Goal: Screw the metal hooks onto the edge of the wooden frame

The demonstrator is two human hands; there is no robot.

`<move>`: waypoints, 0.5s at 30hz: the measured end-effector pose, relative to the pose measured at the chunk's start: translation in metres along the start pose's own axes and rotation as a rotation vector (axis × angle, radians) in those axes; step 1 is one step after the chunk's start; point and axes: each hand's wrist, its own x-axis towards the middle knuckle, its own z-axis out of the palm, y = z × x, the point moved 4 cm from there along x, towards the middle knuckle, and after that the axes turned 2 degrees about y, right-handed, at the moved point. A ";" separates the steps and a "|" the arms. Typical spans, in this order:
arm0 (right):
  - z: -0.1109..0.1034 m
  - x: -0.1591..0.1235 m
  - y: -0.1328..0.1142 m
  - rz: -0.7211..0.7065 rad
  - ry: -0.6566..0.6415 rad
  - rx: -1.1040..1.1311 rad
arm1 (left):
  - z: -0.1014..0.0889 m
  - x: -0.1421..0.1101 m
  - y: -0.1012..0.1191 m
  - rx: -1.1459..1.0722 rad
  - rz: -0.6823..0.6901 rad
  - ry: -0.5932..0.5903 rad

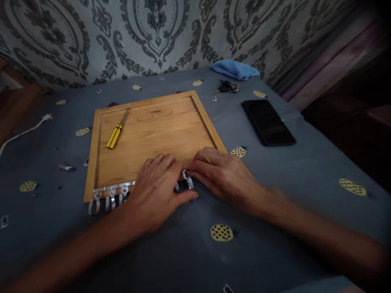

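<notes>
A square wooden board [159, 130] with a raised rim lies on a grey-blue cloth. A metal hook rail [111, 195] sits along its near edge, three hooks showing at the left. My left hand [159, 191] lies over the middle of the rail, fingers curled down on it. My right hand [220, 173] rests at the board's near right corner, its fingertips pinched on a metal hook [187, 179]. A yellow-handled screwdriver [117, 129] lies on the board's left part, away from both hands.
A black phone [268, 122] lies right of the board. Keys [227, 86] and a folded blue cloth [234, 69] sit at the far side by the patterned wall. A white cable [24, 132] runs at the left. Small scraps dot the cloth.
</notes>
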 end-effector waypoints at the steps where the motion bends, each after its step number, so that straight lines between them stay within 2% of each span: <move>1: -0.001 0.001 -0.001 -0.023 -0.001 -0.030 | 0.000 0.000 0.000 0.002 -0.005 -0.003; 8: -0.004 0.006 -0.003 -0.097 -0.005 -0.097 | 0.001 0.001 0.000 0.005 -0.003 0.001; 15: -0.002 -0.004 -0.004 -0.153 0.012 -0.123 | 0.002 0.000 -0.001 0.000 -0.011 -0.002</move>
